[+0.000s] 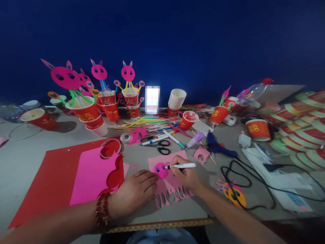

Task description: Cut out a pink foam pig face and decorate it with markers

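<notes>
My right hand (186,173) is closed around a white marker pen (185,165) with a dark tip. The tip meets a round pink paper face (161,171) that bears two blue eyes with dark spots. Beneath the face lies a light pink sheet (175,179) with leaf-shaped holes along its near edge. My left hand (135,191) rests flat, fingers stretched out, its fingertips at the left edge of the face. A bead bracelet (102,210) circles that wrist.
Red card (45,183) and cut pink paper (88,173) lie left. Scissors (162,147), a purple glue stick (195,139) and a blue glue gun (218,145) sit beyond my hands. A black cable (256,179) loops at right. Decorated cups (86,112) stand behind.
</notes>
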Available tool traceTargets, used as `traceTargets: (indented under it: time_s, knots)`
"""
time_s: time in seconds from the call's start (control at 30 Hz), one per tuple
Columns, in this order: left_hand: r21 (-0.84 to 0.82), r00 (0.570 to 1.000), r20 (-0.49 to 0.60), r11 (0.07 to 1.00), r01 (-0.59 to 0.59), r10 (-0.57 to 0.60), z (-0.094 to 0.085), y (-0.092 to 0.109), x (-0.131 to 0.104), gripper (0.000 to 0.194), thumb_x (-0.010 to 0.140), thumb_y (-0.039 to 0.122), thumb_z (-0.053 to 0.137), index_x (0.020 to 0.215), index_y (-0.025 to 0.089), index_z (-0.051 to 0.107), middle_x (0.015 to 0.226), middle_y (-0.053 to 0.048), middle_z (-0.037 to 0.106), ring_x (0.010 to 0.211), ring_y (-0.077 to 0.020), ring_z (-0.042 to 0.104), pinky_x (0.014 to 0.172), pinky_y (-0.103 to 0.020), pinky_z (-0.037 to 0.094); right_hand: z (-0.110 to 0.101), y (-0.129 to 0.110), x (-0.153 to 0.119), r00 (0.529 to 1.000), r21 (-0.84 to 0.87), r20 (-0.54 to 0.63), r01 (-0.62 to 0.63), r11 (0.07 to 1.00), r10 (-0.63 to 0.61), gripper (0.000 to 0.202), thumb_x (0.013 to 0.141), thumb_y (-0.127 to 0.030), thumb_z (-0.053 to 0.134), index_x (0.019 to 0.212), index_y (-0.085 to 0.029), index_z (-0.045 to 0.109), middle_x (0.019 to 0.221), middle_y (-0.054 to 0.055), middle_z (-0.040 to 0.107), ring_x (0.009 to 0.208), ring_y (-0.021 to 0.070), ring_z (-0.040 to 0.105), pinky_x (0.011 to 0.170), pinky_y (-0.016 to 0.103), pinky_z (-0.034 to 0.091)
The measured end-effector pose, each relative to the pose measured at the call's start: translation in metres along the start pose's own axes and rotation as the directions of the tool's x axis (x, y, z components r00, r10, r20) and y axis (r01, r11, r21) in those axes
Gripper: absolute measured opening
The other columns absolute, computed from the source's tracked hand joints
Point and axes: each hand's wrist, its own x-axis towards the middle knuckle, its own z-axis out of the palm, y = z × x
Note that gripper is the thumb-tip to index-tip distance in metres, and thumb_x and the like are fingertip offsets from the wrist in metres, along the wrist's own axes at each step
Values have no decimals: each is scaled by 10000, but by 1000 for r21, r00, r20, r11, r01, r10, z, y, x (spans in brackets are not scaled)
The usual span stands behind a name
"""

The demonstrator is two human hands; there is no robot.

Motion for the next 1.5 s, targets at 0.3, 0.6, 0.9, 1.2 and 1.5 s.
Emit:
traceTargets:
  time_s: [0.3, 0.6, 0.9, 1.2, 1.5]
  knots:
    - [0, 1000, 4, 1000, 8, -8, 0, 0, -1, 171, 975, 273, 523, 1061, 167, 625, 1262, -69, 658, 1186, -187, 575, 1041, -362, 435, 1, 0, 0, 999, 33, -30, -14, 999, 15, 132, 816, -195, 546, 689, -226, 535, 567, -50, 470, 505, 131, 412, 493, 250, 306]
    - [-8, 1000, -7, 1000, 10, -10, 1, 0, 0, 191, 997, 283, 485, 1051, 163, 623, 1265, -65, 659, 1178, -194, 583, 1035, -368, 432, 0, 4, -1, 1000, 36, -19, -21, 999, 22, 126, 822, -212, 533, 696, -227, 530, 581, -43, 461, 513, 134, 393, 490, 252, 291]
    - [-11, 1000, -3, 1000, 17, -17, 0, 0, -1, 159, 979, 260, 513, 1048, 168, 622, 1258, -62, 660, 1177, -188, 584, 1028, -365, 441, 2, 4, -2, 997, 82, -62, -34, 996, 39, 130, 810, -186, 526, 683, -210, 529, 589, -39, 469, 518, 125, 404, 483, 242, 290]
    - [-1, 1000, -14, 1000, 9, -9, 2, 0, 0, 169, 986, 268, 503, 1041, 167, 627, 1255, -61, 667, 1168, -191, 593, 1027, -368, 446, 1, 2, -2, 1000, 36, -7, -13, 999, 13, 137, 824, -189, 518, 691, -218, 536, 590, -37, 496, 529, 135, 446, 512, 255, 324]
    - [1, 999, -34, 1000, -3, 3, 4, -1, 0, 160, 976, 265, 519, 1039, 162, 623, 1230, -69, 676, 1163, -187, 594, 1021, -362, 454, 0, 1, 0, 1000, -40, 24, 19, 999, -18, 117, 822, -198, 511, 714, -209, 553, 610, -40, 525, 539, 130, 472, 527, 239, 343]
